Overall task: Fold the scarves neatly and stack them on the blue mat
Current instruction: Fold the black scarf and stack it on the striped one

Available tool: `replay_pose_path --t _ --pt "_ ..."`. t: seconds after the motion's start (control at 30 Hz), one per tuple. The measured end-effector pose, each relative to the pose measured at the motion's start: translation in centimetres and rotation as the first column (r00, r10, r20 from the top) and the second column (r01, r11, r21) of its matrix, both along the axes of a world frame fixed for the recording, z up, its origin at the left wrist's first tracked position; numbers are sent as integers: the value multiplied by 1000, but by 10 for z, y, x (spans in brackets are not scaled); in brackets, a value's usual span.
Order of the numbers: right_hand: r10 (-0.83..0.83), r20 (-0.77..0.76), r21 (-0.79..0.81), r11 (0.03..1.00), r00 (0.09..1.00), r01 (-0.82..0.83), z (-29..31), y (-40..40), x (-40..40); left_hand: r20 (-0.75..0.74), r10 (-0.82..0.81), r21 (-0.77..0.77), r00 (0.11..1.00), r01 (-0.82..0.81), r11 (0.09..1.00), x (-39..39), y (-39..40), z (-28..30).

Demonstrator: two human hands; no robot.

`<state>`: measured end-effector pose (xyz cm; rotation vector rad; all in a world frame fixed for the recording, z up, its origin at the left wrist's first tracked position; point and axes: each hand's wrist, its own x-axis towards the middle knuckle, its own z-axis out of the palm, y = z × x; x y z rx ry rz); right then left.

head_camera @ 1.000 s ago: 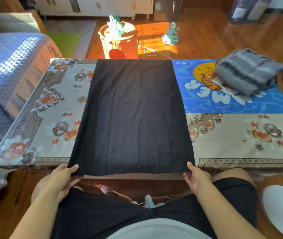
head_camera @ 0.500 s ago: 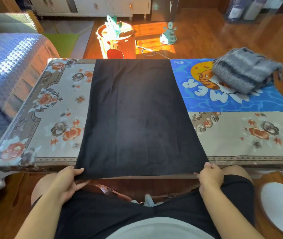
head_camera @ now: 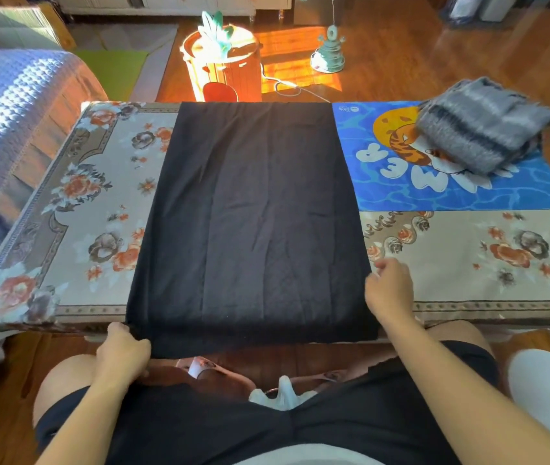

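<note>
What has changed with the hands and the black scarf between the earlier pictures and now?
The right hand left the near right corner of the black scarf and moved up along its right edge; whether it grips there is unclear. The left hand still holds the near left corner. The grey scarf stays on the blue mat.
</note>
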<state>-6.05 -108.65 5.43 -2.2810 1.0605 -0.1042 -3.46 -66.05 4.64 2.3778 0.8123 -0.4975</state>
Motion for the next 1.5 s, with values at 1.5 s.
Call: replay_pose_path --t 1.5 --pt "-23 36 -29 999 999 24 -30 -89 248 114 -665 540 738 516 665 100 -73 -67"
